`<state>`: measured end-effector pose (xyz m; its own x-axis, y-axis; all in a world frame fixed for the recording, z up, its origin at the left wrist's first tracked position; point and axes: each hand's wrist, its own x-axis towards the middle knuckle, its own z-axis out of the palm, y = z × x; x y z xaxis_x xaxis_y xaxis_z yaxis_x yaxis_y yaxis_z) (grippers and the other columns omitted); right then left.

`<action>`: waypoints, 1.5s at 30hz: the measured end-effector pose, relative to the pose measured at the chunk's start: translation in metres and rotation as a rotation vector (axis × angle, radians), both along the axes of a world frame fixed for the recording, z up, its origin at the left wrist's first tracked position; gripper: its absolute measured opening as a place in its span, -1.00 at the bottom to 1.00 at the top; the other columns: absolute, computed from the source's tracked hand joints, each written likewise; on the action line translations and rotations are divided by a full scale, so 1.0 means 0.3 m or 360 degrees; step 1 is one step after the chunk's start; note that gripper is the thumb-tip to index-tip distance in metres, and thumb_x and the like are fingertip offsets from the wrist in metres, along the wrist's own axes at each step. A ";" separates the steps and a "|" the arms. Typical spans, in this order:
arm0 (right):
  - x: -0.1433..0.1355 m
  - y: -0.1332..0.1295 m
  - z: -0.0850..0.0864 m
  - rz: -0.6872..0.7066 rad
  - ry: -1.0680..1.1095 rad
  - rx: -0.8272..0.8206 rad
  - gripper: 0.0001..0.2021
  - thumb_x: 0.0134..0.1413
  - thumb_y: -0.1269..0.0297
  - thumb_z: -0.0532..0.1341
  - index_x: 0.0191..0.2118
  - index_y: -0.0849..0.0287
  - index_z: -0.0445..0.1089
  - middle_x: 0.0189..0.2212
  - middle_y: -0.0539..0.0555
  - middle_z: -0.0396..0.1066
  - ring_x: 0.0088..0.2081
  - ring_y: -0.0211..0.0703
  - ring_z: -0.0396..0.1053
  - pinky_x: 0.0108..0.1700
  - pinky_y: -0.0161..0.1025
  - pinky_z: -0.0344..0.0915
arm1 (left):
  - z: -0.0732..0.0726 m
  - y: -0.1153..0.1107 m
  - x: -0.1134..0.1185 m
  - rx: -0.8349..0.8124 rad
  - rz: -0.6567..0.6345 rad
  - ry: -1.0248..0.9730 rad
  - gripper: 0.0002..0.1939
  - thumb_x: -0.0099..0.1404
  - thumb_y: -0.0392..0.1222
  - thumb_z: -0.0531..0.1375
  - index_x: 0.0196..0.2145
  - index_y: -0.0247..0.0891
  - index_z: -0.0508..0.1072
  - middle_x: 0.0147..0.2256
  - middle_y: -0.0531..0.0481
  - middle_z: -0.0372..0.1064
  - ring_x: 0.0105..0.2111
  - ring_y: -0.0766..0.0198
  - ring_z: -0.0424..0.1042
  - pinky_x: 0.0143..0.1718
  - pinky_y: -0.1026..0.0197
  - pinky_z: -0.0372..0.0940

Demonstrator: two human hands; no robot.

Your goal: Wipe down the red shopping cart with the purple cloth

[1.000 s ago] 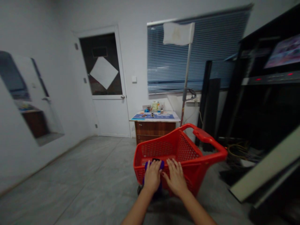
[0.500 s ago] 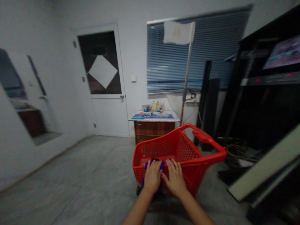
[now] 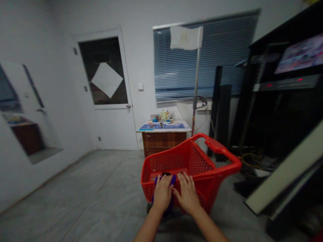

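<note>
A red plastic shopping cart (image 3: 209, 178) stands on the grey floor, its handle toward the right. Over its near rim hangs a purple item (image 3: 173, 180), partly covered by my left hand (image 3: 163, 191), which rests on it with the fingers stretched forward. Just to the right, my right hand (image 3: 187, 191) lies at the cart's near rim, fingers spread and thumb pointing to the left hand. A small black part shows beyond my left fingertips. What lies under the palms is hidden.
Behind the cart is a wooden cabinet (image 3: 164, 139) with small items on top. A white door (image 3: 113, 129) is at the back left, a mirror (image 3: 27, 127) on the left wall. A flag pole (image 3: 196, 77), black rack (image 3: 275, 111) and leaning pale board (image 3: 285, 171) stand right.
The view has shifted slightly, so the room and cart appear a little further left. Both hands keep nearly the same place on the cart and the purple item.
</note>
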<state>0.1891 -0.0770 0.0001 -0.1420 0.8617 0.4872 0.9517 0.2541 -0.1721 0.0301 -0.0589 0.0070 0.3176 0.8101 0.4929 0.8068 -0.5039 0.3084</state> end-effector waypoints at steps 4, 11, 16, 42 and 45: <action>0.001 0.002 -0.008 -0.0009 0.0002 0.0019 -0.32 0.23 -0.16 -0.05 0.31 0.19 0.08 0.28 0.14 0.12 0.32 0.08 -0.07 0.33 0.12 -0.18 | -0.023 0.003 -0.049 0.0060 0.0078 -0.0002 -0.53 0.35 -0.37 0.00 0.19 -0.18 0.27 0.15 -0.07 0.32 0.20 0.14 0.22 0.29 -0.18 -0.05; -0.010 0.002 -0.004 -0.0039 0.0006 0.0031 -0.33 0.25 -0.16 -0.09 0.29 0.22 0.12 0.27 0.16 0.14 0.31 0.08 -0.05 0.33 0.11 -0.18 | -0.014 0.000 0.014 0.0055 0.0010 0.0019 -0.53 0.35 -0.35 0.00 0.19 -0.21 0.27 0.16 -0.09 0.31 0.19 0.13 0.23 0.29 -0.15 -0.02; -0.006 -0.004 0.000 -0.0037 -0.0002 0.0028 -0.32 0.25 -0.17 -0.10 0.29 0.22 0.13 0.27 0.14 0.14 0.31 0.08 -0.03 0.33 0.08 -0.16 | -0.020 0.001 -0.035 0.0075 -0.0010 0.0027 -0.52 0.35 -0.35 0.00 0.21 -0.18 0.24 0.16 -0.07 0.31 0.19 0.16 0.22 0.29 -0.15 -0.02; -0.002 -0.018 0.066 0.0035 -0.0028 -0.0222 -0.30 0.27 -0.16 -0.13 0.34 0.24 0.00 0.34 0.06 -0.06 0.37 0.03 -0.22 0.35 0.07 -0.23 | -0.027 0.036 -0.026 0.0105 0.0141 0.0111 -0.59 0.33 -0.35 0.12 0.12 -0.18 0.32 -0.04 -0.09 0.43 -0.01 0.13 0.39 0.17 -0.01 0.17; 0.018 -0.016 0.069 0.0088 -0.0070 -0.0186 -0.32 0.29 -0.13 -0.13 0.34 0.24 0.00 0.34 0.07 -0.06 0.36 -0.03 -0.19 0.36 0.01 -0.22 | -0.052 0.050 -0.073 0.0172 0.0103 0.0067 -0.58 0.31 -0.34 0.13 0.12 -0.16 0.32 -0.01 -0.08 0.42 0.03 0.11 0.36 0.18 -0.05 0.17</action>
